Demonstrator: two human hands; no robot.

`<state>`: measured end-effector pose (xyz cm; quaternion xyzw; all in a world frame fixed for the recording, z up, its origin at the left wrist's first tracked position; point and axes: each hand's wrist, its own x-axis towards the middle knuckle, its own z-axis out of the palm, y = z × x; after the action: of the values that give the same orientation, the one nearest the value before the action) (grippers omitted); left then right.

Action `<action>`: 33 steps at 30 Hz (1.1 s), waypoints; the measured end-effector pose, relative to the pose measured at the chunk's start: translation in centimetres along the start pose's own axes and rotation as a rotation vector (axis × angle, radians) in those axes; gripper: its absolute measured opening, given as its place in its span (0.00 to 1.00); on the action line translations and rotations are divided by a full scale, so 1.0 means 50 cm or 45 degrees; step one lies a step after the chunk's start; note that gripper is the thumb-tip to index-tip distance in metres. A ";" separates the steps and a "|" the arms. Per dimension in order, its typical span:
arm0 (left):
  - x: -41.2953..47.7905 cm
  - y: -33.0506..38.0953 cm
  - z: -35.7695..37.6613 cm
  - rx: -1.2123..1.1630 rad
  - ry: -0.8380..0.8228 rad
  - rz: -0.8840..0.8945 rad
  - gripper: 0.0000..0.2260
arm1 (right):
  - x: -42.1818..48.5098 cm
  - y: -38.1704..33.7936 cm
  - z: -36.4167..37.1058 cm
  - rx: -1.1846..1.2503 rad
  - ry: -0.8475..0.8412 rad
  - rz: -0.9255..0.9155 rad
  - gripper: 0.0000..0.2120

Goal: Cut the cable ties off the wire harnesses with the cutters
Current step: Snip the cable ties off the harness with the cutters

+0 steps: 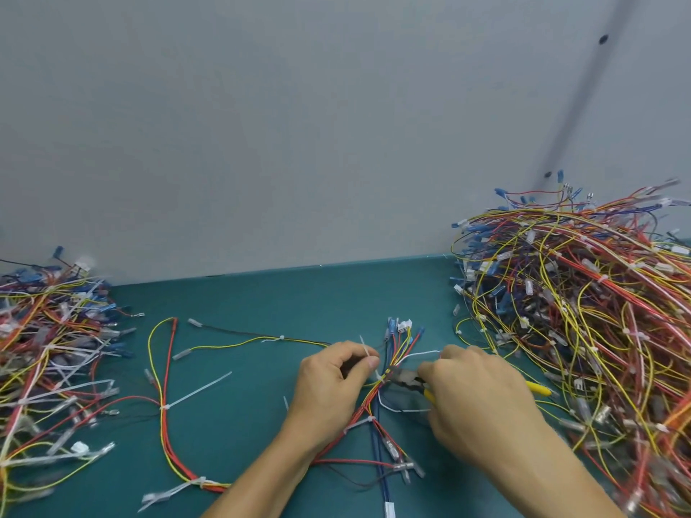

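A wire harness point(377, 413) of red, yellow, blue and white wires lies on the green table point(261, 300), bound by white cable ties. My left hand point(329, 383) pinches the tail of one cable tie point(380, 376) at the bundle. My right hand point(475, 401) grips the yellow-handled cutters point(409, 381); their dark jaws sit at that tie, just right of my left thumb. One yellow handle tip point(538, 388) shows past my right hand. A second tie point(368, 420) wraps the bundle lower down.
A tall heap of wire harnesses point(583, 312) fills the right side. A flatter heap point(48, 342) lies at the left. A long harness point(168, 409) with several ties trails across the middle left. A grey wall rises behind the table.
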<state>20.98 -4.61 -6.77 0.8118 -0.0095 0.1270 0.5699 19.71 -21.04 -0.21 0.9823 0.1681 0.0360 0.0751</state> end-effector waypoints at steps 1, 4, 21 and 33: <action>0.000 0.000 0.000 0.006 -0.001 0.002 0.11 | 0.001 0.001 -0.003 -0.004 0.009 0.002 0.11; -0.001 0.001 0.001 0.003 0.001 0.009 0.12 | 0.010 -0.004 -0.005 0.009 -0.010 -0.034 0.10; -0.002 0.002 0.002 0.041 -0.008 0.012 0.12 | 0.012 -0.022 0.010 0.079 -0.051 -0.048 0.11; 0.004 -0.007 0.003 0.000 0.042 -0.018 0.14 | 0.000 -0.031 0.032 0.105 -0.013 -0.020 0.11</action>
<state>21.25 -4.62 -7.10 0.8097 0.0055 0.1364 0.5707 19.34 -19.79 -2.01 0.9833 0.1768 0.0234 0.0356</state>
